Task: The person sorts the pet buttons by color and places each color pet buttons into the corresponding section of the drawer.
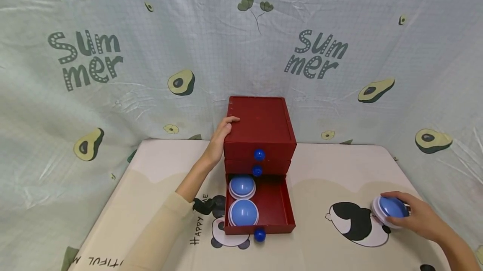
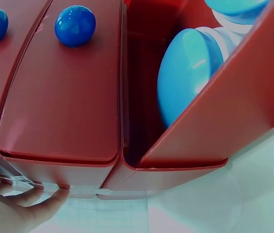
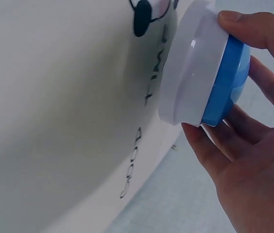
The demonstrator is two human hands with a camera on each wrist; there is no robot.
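A red drawer cabinet (image 1: 260, 120) with blue round knobs stands at the back centre of the table. My left hand (image 1: 219, 139) rests against its left side, fingers at the top edge; the left wrist view shows those fingertips (image 2: 61, 193) touching the side. The bottom drawer (image 1: 275, 204) is pulled out. In its left half sit two round push buttons, a rear one (image 1: 242, 186) and a front one (image 1: 243, 212), with blue domes and white bases. Far right, my right hand (image 1: 424, 216) grips another push button (image 3: 195, 68) by its rim, thumb on one side and fingers on the other.
The table cover (image 1: 317, 170) has printed pandas and lettering. A pale curtain (image 1: 211, 44) with avocado prints hangs behind and along both sides. The open drawer's front knob (image 1: 259, 235) juts toward me.
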